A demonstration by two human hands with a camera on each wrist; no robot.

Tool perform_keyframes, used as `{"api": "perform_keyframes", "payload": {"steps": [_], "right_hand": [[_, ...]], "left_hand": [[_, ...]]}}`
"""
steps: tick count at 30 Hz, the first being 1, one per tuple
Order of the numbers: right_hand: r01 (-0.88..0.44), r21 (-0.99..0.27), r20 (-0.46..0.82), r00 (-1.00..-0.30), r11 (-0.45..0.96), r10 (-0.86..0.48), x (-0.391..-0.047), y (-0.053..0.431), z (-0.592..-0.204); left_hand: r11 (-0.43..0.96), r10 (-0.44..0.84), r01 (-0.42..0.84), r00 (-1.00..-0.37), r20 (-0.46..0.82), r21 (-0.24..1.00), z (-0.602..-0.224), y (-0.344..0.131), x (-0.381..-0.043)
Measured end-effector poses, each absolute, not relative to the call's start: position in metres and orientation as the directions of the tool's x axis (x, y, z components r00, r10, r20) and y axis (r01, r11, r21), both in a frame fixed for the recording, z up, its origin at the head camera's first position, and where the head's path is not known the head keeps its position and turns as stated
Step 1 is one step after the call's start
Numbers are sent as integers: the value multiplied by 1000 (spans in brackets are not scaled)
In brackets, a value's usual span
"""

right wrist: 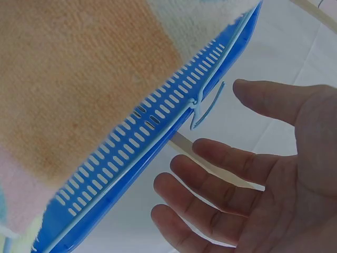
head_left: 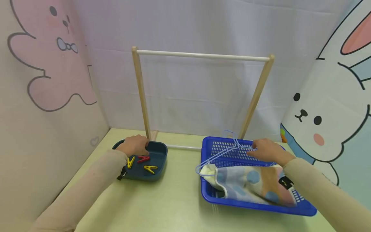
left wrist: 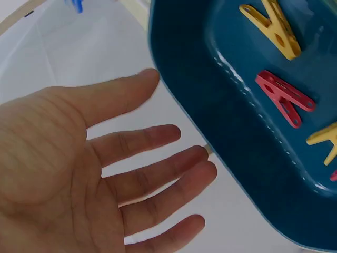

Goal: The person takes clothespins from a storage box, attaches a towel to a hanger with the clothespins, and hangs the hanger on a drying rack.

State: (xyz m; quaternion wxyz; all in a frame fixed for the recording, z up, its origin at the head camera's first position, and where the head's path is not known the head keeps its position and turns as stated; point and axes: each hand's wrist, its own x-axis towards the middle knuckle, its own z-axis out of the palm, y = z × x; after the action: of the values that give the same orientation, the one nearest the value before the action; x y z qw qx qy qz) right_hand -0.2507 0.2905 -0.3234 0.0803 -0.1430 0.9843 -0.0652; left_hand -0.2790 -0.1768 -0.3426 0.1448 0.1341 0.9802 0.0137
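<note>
My left hand [head_left: 134, 146] is over the back left of a dark teal tub [head_left: 136, 174]. In the left wrist view its fingers are spread and grip nothing. Several clothespins lie in the tub, among them a red clothespin [head_left: 143, 159] and a yellow clothespin [head_left: 150, 169]. Above the back right of a blue slotted basket [head_left: 252, 207] is my right hand [head_left: 268, 150], its fingers spread and loosely bent around nothing. Light blue clothes hangers [head_left: 220, 155] lie in the basket, their hooks toward the back; one hook [right wrist: 208, 108] is near my right thumb. A patterned towel [head_left: 255, 183] fills the basket's front.
A rack with wooden posts [head_left: 141, 93] and a white top bar [head_left: 203, 55] stands behind the tub and basket. Its low white bar [head_left: 184, 147] runs between them. A pale yellow table [head_left: 179, 199] carries everything, with a white curtain [head_left: 191, 106] behind.
</note>
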Motion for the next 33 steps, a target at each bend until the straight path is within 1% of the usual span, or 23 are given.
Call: {"api": "perform_keyframes", "payload": {"steps": [6, 12, 15, 20, 23, 27, 33], "right_hand": [[-259, -171, -160, -945, 950, -287, -254, 291, -319], [-263, -189, -168, -941, 946, -295, -258, 290, -319], [-280, -197, -164, -935, 939, -314, -261, 290, -320], [-260, -210, -174, -939, 942, -298, -267, 288, -321], [-246, -216, -187, -939, 945, -288, -269, 287, -323], [-267, -209, -188, -933, 941, -306, -271, 286, -326], [-291, -187, -195, -925, 938, -326, -275, 284, -328]], "left_hand": [[962, 267, 267, -892, -365, 53, -351, -184, -288], [973, 231, 220, -887, -401, 74, -358, -191, -292], [974, 225, 208, -886, -406, 85, -363, -196, -294], [980, 198, 173, -892, -406, 98, -368, -201, -296], [979, 201, 175, -892, -405, 102, -372, -204, -296], [980, 197, 174, -893, -404, 94, -377, -204, -297], [989, 146, 134, -899, -413, 58, -382, -202, -300]]}}
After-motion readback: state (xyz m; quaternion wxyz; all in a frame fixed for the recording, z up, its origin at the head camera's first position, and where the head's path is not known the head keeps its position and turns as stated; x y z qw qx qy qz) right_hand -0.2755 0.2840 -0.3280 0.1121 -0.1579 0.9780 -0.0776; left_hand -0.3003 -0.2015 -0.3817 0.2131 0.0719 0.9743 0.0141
